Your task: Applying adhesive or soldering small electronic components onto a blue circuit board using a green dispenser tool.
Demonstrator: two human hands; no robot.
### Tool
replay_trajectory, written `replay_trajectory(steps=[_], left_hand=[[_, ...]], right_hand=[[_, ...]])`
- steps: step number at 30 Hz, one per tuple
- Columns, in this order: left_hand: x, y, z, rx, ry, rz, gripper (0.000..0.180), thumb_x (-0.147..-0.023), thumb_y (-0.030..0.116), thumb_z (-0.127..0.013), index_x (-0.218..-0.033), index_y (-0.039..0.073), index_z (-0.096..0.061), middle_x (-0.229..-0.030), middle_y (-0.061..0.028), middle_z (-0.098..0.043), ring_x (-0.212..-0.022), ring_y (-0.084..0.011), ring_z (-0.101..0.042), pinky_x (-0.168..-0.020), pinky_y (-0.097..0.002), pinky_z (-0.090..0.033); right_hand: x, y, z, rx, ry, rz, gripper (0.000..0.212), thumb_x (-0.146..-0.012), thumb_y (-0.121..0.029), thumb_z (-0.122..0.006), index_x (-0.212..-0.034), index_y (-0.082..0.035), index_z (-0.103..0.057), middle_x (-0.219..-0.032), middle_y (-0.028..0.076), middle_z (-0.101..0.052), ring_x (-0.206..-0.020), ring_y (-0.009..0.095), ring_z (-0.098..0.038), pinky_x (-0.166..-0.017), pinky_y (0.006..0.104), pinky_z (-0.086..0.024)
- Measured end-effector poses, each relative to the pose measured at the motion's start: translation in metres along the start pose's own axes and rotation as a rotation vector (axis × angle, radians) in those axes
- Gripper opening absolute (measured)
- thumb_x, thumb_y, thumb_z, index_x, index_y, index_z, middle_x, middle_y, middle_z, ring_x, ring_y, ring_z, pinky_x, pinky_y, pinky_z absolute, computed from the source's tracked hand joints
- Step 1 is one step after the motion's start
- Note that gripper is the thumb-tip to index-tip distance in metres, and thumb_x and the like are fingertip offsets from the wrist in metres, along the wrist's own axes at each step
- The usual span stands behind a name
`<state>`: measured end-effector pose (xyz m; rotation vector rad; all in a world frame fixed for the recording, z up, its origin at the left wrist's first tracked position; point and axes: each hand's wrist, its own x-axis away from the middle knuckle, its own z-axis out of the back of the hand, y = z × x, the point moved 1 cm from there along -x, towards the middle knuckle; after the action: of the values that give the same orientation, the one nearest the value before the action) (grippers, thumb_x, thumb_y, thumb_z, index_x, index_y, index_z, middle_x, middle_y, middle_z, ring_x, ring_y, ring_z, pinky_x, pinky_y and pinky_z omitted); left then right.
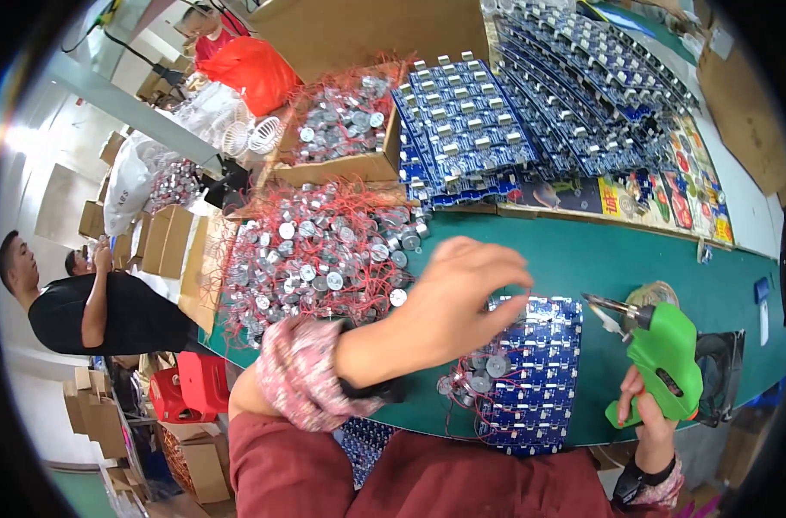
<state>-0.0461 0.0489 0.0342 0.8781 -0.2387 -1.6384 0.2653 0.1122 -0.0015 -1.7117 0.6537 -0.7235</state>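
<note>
My right hand (656,425) is wrapped round the handle of a green soldering gun (667,358), whose metal tip points left above the table. My left hand (462,298) hovers over the upper left part of a blue circuit board panel (540,371). Its thumb and forefinger are bent and a little apart, and I see nothing between them. Several small round silver motors (481,377) with red wires lie at the panel's left edge. To the left spreads a large heap of similar motors (320,259).
Behind the heap stands a cardboard box (341,166) of motors. Stacked blue board panels (466,116) fill the back of the green table (566,250). A small round container (655,295) and a black fan (719,375) stand at right. Co-workers (108,306) are at left.
</note>
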Motion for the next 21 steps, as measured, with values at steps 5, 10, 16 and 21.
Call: replay_trajectory(steps=[5,10,16,21], left_hand=[[0.036,-0.01,0.077,-0.781,0.035,0.087,0.015,-0.07,0.014,-0.075,-0.085,0.016,-0.071,-0.089,0.0013,-0.062,-0.095,-0.0213,-0.054,-0.089,-0.0426,-0.033],[0.053,-0.047,0.072,-0.798,-0.105,0.141,0.016,-0.071,0.019,-0.075,-0.087,0.015,-0.073,-0.108,-0.0014,-0.06,-0.112,-0.0234,-0.047,-0.098,-0.0464,-0.029],[0.052,-0.053,0.063,-0.871,-0.201,0.12,0.011,-0.07,0.017,-0.075,-0.08,0.015,-0.071,-0.11,-0.0005,-0.059,-0.114,-0.0235,-0.047,-0.1,-0.0475,-0.029],[0.046,-0.048,0.059,-0.622,-0.008,0.205,0.008,-0.072,0.011,-0.071,-0.079,0.01,-0.068,-0.109,-0.0022,-0.061,-0.111,-0.0262,-0.047,-0.097,-0.0459,-0.03]], right_hand=[[0.0,0.005,0.011,0.007,0.047,0.134,0.033,-0.089,-0.028,-0.065,-0.096,0.002,-0.053,-0.093,0.016,-0.052,-0.052,0.016,-0.054,-0.044,0.0242,-0.045],[-0.009,-0.006,-0.005,-0.009,-0.019,0.07,0.033,-0.088,-0.029,-0.067,-0.098,0.002,-0.057,-0.095,0.016,-0.054,-0.061,0.016,-0.054,-0.052,0.0277,-0.044],[0.001,-0.011,-0.006,0.0,-0.004,0.042,0.034,-0.088,-0.03,-0.067,-0.098,0.001,-0.057,-0.096,0.014,-0.054,-0.063,0.015,-0.054,-0.053,0.0275,-0.044],[0.0,-0.007,0.002,0.01,0.037,0.166,0.03,-0.089,-0.027,-0.063,-0.095,0.001,-0.052,-0.092,0.015,-0.052,-0.056,0.016,-0.055,-0.047,0.0261,-0.046]])
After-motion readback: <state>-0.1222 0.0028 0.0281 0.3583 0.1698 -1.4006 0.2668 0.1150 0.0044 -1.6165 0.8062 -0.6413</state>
